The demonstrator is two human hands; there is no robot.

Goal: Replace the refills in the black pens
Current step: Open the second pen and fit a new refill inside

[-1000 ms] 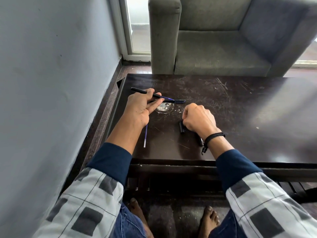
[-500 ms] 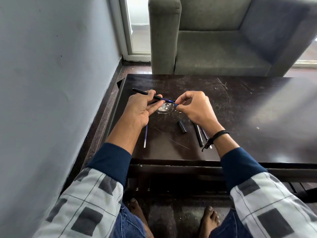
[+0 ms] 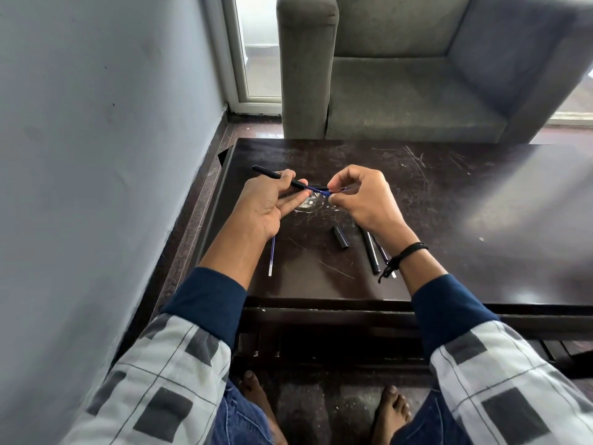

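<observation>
Scratched dark wooden low table (image 3: pixel 449 220) stood before a grey fabric armchair (image 3: pixel 401 91), and both hands worked above its near left part. The left hand (image 3: pixel 266 203) held the slim black plastic pen barrel (image 3: pixel 279 176) pinched between thumb and fingers. The barrel's long axis ran from far left down toward the right, its open end facing the right hand (image 3: pixel 362 200). That hand, fingers bent, pinched the thin blue refill (image 3: pixel 321 189) sticking out of the open end, so any push or pull would have to follow that same line. On the table lay a loose clear-tipped refill (image 3: pixel 272 258) beside the left forearm, a short black cap (image 3: pixel 340 237), and a second black pen (image 3: pixel 370 252) near the right wrist. A second earlier the right hand had rested curled on the table by the cap; it had since risen to the refill, while the left hand's hold looked unchanged.
</observation>
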